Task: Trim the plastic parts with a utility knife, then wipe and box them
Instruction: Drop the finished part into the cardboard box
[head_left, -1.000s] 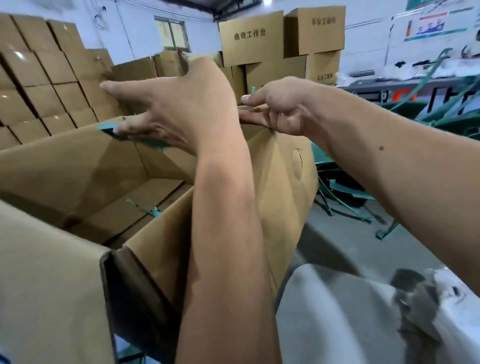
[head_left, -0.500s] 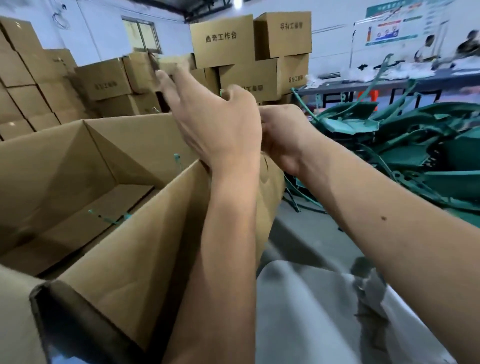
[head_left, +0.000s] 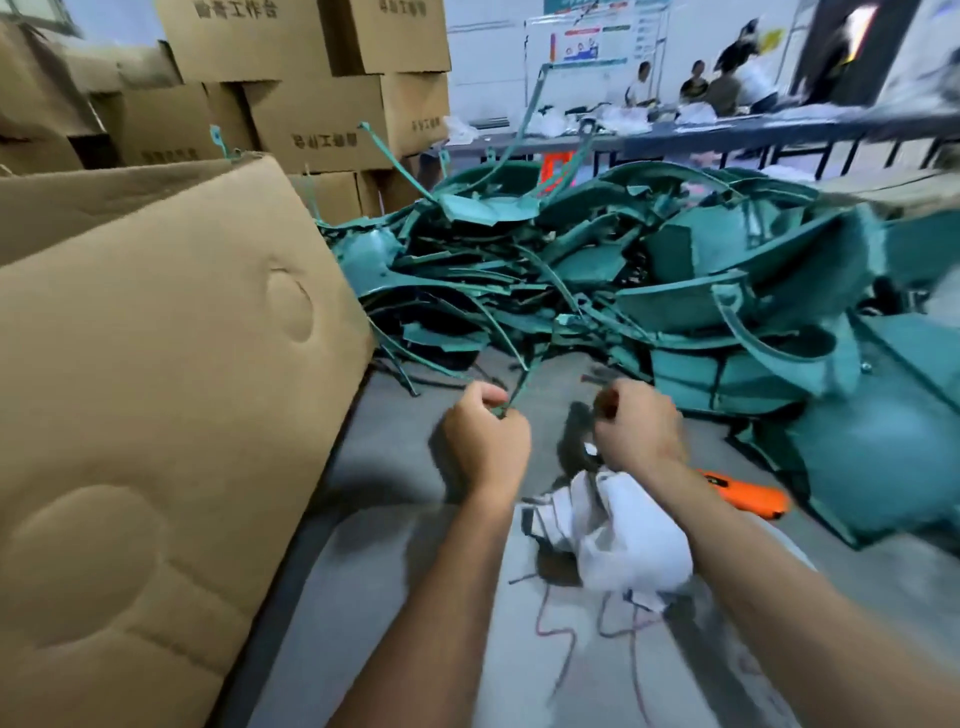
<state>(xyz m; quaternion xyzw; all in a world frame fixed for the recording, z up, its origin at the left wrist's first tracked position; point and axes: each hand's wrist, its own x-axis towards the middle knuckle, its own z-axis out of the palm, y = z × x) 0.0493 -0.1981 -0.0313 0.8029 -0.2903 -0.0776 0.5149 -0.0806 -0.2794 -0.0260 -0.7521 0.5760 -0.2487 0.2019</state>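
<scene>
My left hand (head_left: 485, 436) grips the lower end of a thin green plastic strip (head_left: 524, 374) that runs up into a big heap of green plastic parts (head_left: 649, 291). Just to its right, my right hand (head_left: 639, 426) is curled into a loose fist above the grey work surface (head_left: 384, 597), with nothing visible in it. A crumpled white cloth (head_left: 628, 540) lies under my right wrist. An orange utility knife (head_left: 748, 496) rests beside it on the right. The large open cardboard box (head_left: 156, 374) stands at the left, only its outer wall showing.
Stacked brown cartons (head_left: 311, 104) fill the back left. Beyond the heap stands a long bench (head_left: 727, 135), with several people behind it. Thin green offcuts lie on the grey surface near my forearms.
Both hands have left the rim of the box and dropped low in front of the green heap. The view has swung right and down. My left hand now grips a green strip.
</scene>
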